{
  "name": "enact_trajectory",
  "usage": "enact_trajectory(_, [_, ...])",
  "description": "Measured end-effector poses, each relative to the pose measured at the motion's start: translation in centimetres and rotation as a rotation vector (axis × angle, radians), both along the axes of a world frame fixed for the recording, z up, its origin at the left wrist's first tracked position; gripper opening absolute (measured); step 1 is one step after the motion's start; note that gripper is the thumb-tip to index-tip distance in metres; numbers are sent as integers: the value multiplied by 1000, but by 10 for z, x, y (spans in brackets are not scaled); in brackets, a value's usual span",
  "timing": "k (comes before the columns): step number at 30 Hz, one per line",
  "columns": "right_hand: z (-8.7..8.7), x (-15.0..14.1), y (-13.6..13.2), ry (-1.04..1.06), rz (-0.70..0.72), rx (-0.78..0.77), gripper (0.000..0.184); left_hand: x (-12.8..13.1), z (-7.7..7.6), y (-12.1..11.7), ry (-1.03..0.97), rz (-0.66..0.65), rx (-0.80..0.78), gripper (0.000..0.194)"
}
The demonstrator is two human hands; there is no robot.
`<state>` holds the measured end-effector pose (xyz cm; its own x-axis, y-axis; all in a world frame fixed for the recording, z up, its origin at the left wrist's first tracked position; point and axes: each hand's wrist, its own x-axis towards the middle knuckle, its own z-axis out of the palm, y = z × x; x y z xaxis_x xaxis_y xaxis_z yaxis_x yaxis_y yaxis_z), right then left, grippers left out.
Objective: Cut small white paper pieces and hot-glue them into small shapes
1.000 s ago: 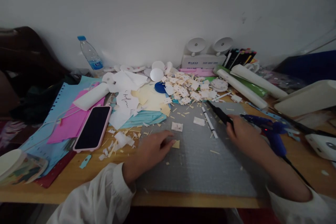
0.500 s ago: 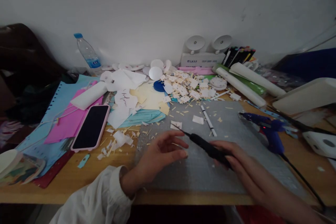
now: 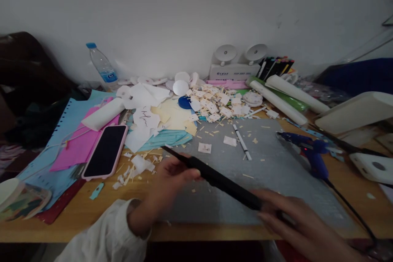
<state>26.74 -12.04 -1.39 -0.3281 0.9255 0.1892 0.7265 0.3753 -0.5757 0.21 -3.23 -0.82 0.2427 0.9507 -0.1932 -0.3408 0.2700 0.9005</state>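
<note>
A long black pen-shaped tool (image 3: 227, 184) with a slim front end slants across the grey cutting mat (image 3: 270, 163). Near its front end, the thumb and fingers of my left hand (image 3: 173, 182) close around it, and the dark tip pokes out past them to the left. My right hand (image 3: 294, 217), blurred by motion, grips the rear end. What kind of tool it is I cannot make out. Just beyond it on the mat lie a small white card piece (image 3: 204, 147), another card piece (image 3: 230, 141) and a white pen (image 3: 242, 142).
A blue glue gun (image 3: 310, 149) with a lit red light lies on the right, its cord trailing forward. Behind the mat is a heap of small cream card pieces (image 3: 211, 104). Leftward are a phone (image 3: 106, 151), paper scraps (image 3: 143, 163) and a water bottle (image 3: 104, 65).
The tool has shifted left and now lies between both hands. My left hand, apart from it before, has closed on its front part. My right hand has moved slightly down toward the rear end.
</note>
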Motion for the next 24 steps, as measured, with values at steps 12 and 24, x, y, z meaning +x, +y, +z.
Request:
enact_trajectory(12, [-36,41,35,-176,-437,14,30,-28,5,4,-81,36,26,23])
enact_trajectory(24, [-35,40,85,-431,-589,42,20,-56,-1,-11,-53,100,-67,25])
